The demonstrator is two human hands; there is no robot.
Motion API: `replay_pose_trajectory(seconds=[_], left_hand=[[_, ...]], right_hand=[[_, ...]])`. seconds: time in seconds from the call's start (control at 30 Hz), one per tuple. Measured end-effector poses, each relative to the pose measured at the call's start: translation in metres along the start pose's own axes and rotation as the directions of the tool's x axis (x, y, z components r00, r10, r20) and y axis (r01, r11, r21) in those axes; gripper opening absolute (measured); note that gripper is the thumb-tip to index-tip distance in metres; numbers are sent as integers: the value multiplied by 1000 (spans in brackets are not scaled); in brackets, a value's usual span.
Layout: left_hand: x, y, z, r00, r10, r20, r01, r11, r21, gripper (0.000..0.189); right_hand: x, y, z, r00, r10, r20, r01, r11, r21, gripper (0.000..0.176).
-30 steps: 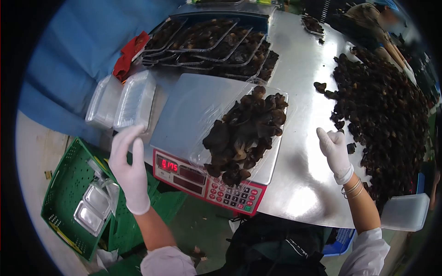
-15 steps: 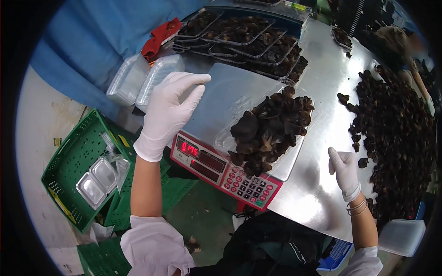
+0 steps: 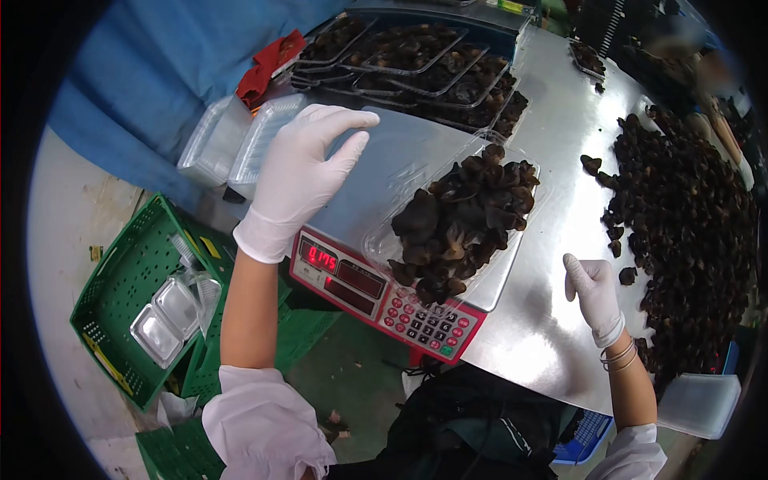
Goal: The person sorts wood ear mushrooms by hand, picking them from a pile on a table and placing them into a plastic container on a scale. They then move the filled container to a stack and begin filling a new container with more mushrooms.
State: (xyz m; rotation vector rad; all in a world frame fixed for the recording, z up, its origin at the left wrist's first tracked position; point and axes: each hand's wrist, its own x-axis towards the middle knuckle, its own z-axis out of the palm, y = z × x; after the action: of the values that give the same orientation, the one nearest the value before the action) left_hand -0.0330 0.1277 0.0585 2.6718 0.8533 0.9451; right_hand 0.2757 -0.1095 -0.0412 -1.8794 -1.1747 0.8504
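My left hand, in a white glove, is raised over the left side of the scale's plate, thumb and fingers apart with nothing between them. On the scale lies a clear plastic tray heaped with dark fungus pieces. The red and white scale's display reads 0.175. Farther right, my gloved right hand hovers by the metal table, its fingers curled together. Whether it holds anything small is hidden.
A large fungus pile covers the table's right side. Filled trays are stacked behind the scale. Empty tray stacks stand at left, above a green crate. Another person's arm reaches in at upper right.
My left hand has moved slightly up, and its thumb and fingers remain apart. The view has shifted a little. The tray still rests on the scale and the reading is the same.
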Motion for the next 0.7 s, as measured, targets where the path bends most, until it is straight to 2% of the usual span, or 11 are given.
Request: replay_pose_trajectory(seconds=[0.17, 0.23, 0.27, 0.33, 0.37, 0.43, 0.47, 0.5, 0.6, 0.63, 0.7], left_hand=[[9, -11, 21, 996, 22, 82, -15, 997, -82, 21], [13, -14, 30, 973, -99, 207, 162, 936, -313, 24], [14, -17, 36, 974, -88, 207, 152, 936, -316, 24], [19, -22, 50, 815, -168, 555, 432, 814, -389, 30], [19, -21, 57, 777, -148, 612, 425, 840, -337, 34], [20, -11, 63, 678, -208, 705, 535, 798, -278, 37], [22, -7, 66, 682, -186, 708, 517, 807, -286, 37], [23, -5, 68, 637, -211, 741, 590, 752, -293, 36], [30, 4, 75, 564, -229, 794, 688, 662, -297, 33], [32, 8, 77, 536, -234, 812, 722, 626, -296, 32], [36, 10, 85, 542, -232, 808, 730, 607, -315, 27]], right_hand=[[1, -3, 5, 1000, 13, 27, -13, 1000, 13, 55], [2, 0, 8, 999, -50, -4, 50, 999, 22, 39], [2, 0, 9, 999, -50, -15, 50, 999, 22, 39], [2, -3, 11, 997, 48, 67, -64, 964, 257, 25], [1, -3, 12, 995, 39, 94, -63, 964, 260, 20], [-1, 0, 19, 988, 28, 152, -72, 954, 291, 20], [-4, -9, 18, 972, 68, 226, -134, 946, 295, 20], [-3, -9, 21, 962, 51, 270, -144, 929, 341, 21], [-1, -18, 23, 948, 28, 317, -155, 911, 383, 20], [1, -25, 20, 932, 82, 352, -228, 890, 396, 19], [7, -29, 19, 913, 128, 387, -293, 866, 405, 19]])
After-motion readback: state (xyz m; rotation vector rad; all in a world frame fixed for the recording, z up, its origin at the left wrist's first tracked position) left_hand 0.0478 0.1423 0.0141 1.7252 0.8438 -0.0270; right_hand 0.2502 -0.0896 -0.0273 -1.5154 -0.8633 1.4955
